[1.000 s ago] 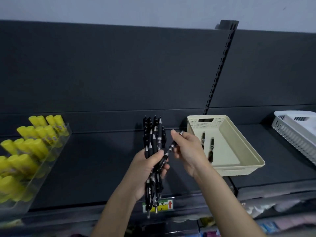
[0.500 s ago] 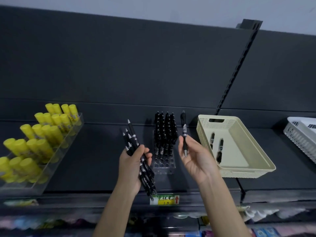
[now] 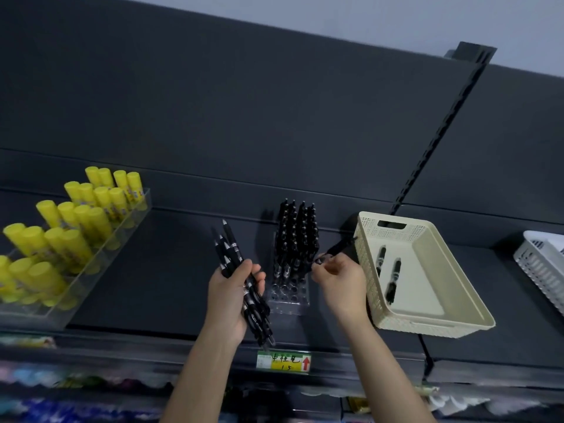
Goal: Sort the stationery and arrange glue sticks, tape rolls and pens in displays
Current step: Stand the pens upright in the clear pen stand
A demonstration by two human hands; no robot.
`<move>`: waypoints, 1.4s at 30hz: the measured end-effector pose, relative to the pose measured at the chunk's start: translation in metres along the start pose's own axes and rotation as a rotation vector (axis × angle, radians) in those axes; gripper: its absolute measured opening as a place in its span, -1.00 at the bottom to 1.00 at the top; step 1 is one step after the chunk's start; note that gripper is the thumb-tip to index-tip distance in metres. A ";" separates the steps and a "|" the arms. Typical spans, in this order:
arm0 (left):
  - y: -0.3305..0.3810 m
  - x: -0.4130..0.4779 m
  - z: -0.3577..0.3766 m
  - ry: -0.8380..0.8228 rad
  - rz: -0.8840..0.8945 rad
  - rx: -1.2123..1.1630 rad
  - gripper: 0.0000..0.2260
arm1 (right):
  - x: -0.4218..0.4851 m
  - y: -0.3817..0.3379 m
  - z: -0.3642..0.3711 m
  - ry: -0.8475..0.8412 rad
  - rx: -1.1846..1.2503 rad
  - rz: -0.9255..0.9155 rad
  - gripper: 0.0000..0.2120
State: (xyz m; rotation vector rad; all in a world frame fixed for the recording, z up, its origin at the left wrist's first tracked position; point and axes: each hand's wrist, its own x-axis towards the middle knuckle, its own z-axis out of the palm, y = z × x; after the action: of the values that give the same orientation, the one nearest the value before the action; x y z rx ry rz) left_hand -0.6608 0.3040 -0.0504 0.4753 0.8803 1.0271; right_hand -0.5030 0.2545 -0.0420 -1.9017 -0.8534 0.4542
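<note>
Right fingertips (image 3: pixel 323 261) pinch the low end of a single black pen (image 3: pixel 337 249); the pen is blurred and tilts toward the upper right. The right hand (image 3: pixel 338 277) is curled, just right of centre frame, at the right edge of the clear pen holder (image 3: pixel 290 302).

Standing pens (image 3: pixel 297 236) are black with pale bands. They fill the holder's back rows; the front holes are open.

Left fingers (image 3: pixel 254 271) wrap a bundle of black pens (image 3: pixel 229 248), tips fanned up-left. The left hand (image 3: pixel 233 296) is left of the holder.

Beige basket (image 3: pixel 427 329), right of the holder: two pens (image 3: pixel 395 277) lie inside.

Yellow glue sticks (image 3: pixel 79 221) stand in a clear tray (image 3: pixel 91 271), left of frame.

Change from half a second ago: the single pen was upright above an open palm; it now leans, its low end at the holder. The left hand's grip is unchanged.
</note>
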 end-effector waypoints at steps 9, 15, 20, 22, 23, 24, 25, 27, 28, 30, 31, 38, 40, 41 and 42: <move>-0.003 0.005 -0.010 0.070 -0.046 -0.028 -0.96 | 0.007 0.003 0.016 -0.066 -0.413 -0.222 -0.85; -0.005 0.007 -0.017 0.070 -0.072 -0.070 -0.90 | 0.007 0.007 0.024 -0.157 -0.549 -0.237 -0.83; -0.007 0.008 -0.018 0.071 -0.097 -0.123 -0.92 | 0.009 0.012 0.026 -0.164 -0.522 -0.209 -0.85; -0.008 0.007 -0.016 0.051 -0.096 -0.113 -0.94 | 0.009 0.015 0.022 -0.150 -0.481 -0.174 -0.87; -0.009 0.005 -0.015 0.039 -0.094 -0.108 -0.94 | 0.007 0.015 0.019 -0.142 -0.461 -0.162 -0.88; -0.010 0.004 -0.014 0.032 -0.092 -0.107 -0.94 | 0.005 0.015 0.017 -0.142 -0.432 -0.147 -0.88; -0.012 0.004 -0.013 0.029 -0.088 -0.107 -0.95 | 0.001 0.014 0.015 -0.158 -0.385 -0.124 -0.86; -0.016 0.003 -0.010 0.020 -0.082 -0.100 -0.95 | -0.007 0.008 0.012 -0.255 -0.218 -0.044 -0.81; -0.018 0.003 -0.008 0.012 -0.079 -0.088 -0.94 | -0.012 0.004 0.011 -0.329 -0.111 0.001 -0.80; -0.021 0.002 -0.004 -0.006 -0.071 -0.031 -0.93 | -0.021 -0.004 0.011 -0.485 0.076 0.082 -0.81; -0.022 0.002 -0.003 -0.017 -0.066 0.003 -0.92 | -0.024 -0.006 0.011 -0.537 0.134 0.108 -0.82; -0.026 -0.006 0.007 -0.073 -0.069 0.090 -0.83 | -0.026 -0.009 0.012 -0.529 0.168 0.074 -0.87; -0.027 -0.007 0.009 -0.087 -0.074 0.075 -0.86 | -0.026 -0.007 0.009 -0.471 0.063 0.009 -0.81; -0.027 -0.007 0.009 -0.088 -0.079 0.060 -0.89 | -0.024 -0.007 0.006 -0.424 0.001 -0.038 -0.81; -0.026 -0.007 0.009 -0.070 -0.090 0.038 -0.90 | -0.022 -0.007 0.002 -0.370 -0.041 -0.085 -0.82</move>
State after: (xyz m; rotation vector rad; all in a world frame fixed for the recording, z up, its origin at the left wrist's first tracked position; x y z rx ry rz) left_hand -0.6407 0.2859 -0.0607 0.4965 0.8521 0.9081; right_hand -0.5223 0.2416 -0.0378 -1.8376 -1.1861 0.7560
